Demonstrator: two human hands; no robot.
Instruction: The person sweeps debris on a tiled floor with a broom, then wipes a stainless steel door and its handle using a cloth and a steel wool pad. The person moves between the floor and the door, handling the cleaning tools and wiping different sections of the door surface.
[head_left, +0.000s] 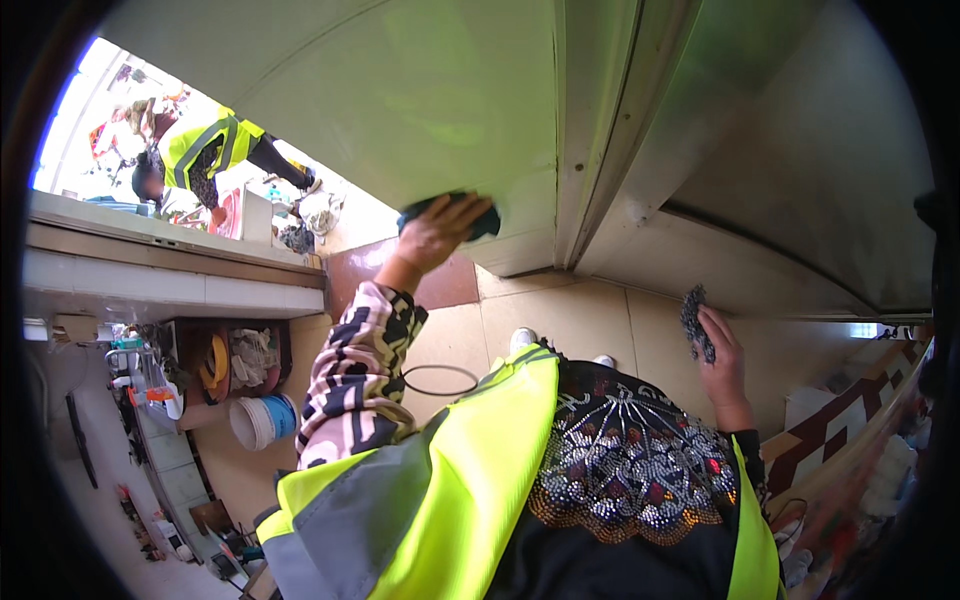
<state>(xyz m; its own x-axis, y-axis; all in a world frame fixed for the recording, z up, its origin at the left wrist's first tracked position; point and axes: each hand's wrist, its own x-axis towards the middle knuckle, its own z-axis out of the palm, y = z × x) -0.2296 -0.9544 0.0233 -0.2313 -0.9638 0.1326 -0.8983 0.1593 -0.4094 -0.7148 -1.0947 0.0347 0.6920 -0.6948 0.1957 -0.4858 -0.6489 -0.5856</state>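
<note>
My left hand (435, 232) is spread over a dark green cloth or pad (487, 223), its fingers slightly blurred. The cloth lies against the lower part of a pale, glossy door panel (450, 105). Lower and to the right, my right hand (726, 364) grips a grey metal scouring pad (694, 326) between thumb and fingers. That pad is held apart from the metal door frame (600, 165) and the second, darker panel (795, 165). How the cloth is folded beneath my left palm is hidden.
Through the doorway at upper left, a person in a yellow vest (206, 146) bends over a pink basin (230, 212). A white bucket (259, 421) and a dark bin (281, 349) stand at left. My shoe (523, 339) rests on the tiled floor (442, 345).
</note>
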